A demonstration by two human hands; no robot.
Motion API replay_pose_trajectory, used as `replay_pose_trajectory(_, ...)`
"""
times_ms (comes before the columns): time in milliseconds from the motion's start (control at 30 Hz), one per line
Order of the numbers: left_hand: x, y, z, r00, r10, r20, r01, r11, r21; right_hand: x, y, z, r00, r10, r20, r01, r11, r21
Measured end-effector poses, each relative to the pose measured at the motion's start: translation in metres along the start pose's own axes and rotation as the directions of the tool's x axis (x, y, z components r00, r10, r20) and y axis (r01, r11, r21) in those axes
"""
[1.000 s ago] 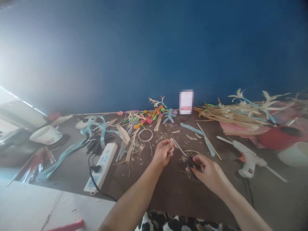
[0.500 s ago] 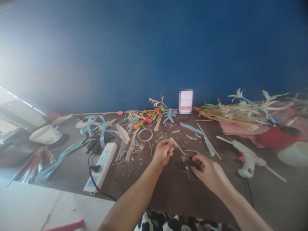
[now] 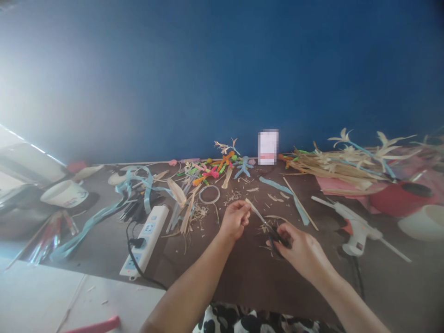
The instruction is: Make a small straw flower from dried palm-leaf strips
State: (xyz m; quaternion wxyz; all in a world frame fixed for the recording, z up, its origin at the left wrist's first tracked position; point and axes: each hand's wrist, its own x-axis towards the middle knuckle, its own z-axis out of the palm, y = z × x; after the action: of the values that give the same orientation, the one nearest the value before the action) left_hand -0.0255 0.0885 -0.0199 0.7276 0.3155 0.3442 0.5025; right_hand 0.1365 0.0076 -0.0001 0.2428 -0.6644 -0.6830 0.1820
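Observation:
My left hand (image 3: 236,219) pinches a small pale piece of dried husk (image 3: 247,202) above the middle of the brown table (image 3: 243,273). My right hand (image 3: 294,240) is closed round the dark handles of a pair of scissors (image 3: 265,223). The scissor blades point up and left, and their tips are at the pale piece beside my left fingertips. Whether the blades touch it is too small to tell. Thin husk scraps (image 3: 236,196) lie on the table behind my left hand.
A white power strip (image 3: 145,243) and blue ribbon (image 3: 93,226) lie at the left, near a white cup (image 3: 65,193). A glue gun (image 3: 359,226) rests at the right. Coloured fuzzy shapes (image 3: 211,172) and a metal ring (image 3: 209,194) lie further back; husk flowers (image 3: 350,162) stand back right.

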Motion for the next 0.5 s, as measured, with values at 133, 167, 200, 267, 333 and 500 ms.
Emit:
replay_pose_trajectory(133, 0.0001, -0.0003, 0.0, 1.0, 0.011, 0.005, -0.011, 1.0, 0.005, -0.0005, 0.0025, 0.0024, 1.0, -0.002, -0.007, 0.002, 1.0, 0.008)
replay_pose_trajectory(167, 0.0001, -0.0004, -0.0001, 1.0, 0.011, 0.009, -0.011, 1.0, 0.003, -0.0008, 0.0025, 0.0027, 1.0, 0.0, -0.007, 0.0, 1.0, 0.014)
replay_pose_trajectory(200, 0.0001, -0.0005, 0.0, 1.0, 0.01, 0.009, -0.01, 1.0, 0.002, -0.0012, 0.0023, 0.0027, 1.0, 0.002, -0.005, -0.002, 1.0, 0.02)
replay_pose_trajectory(267, 0.0, -0.0005, 0.0001, 1.0, 0.007, 0.006, -0.007, 1.0, 0.002, -0.0017, 0.0017, 0.0025, 1.0, 0.009, -0.001, -0.009, 0.999, 0.034)
replay_pose_trajectory(333, -0.0001, -0.0003, 0.0004, 1.0, 0.004, 0.002, -0.004, 1.0, 0.006, -0.0019, 0.0016, 0.0021, 1.0, 0.012, 0.005, -0.012, 0.999, 0.04)
replay_pose_trajectory(500, -0.0004, -0.0002, 0.0009, 1.0, -0.009, -0.001, 0.009, 1.0, 0.025, -0.0021, 0.0042, 0.0016, 1.0, 0.009, 0.012, -0.009, 1.0, 0.017)
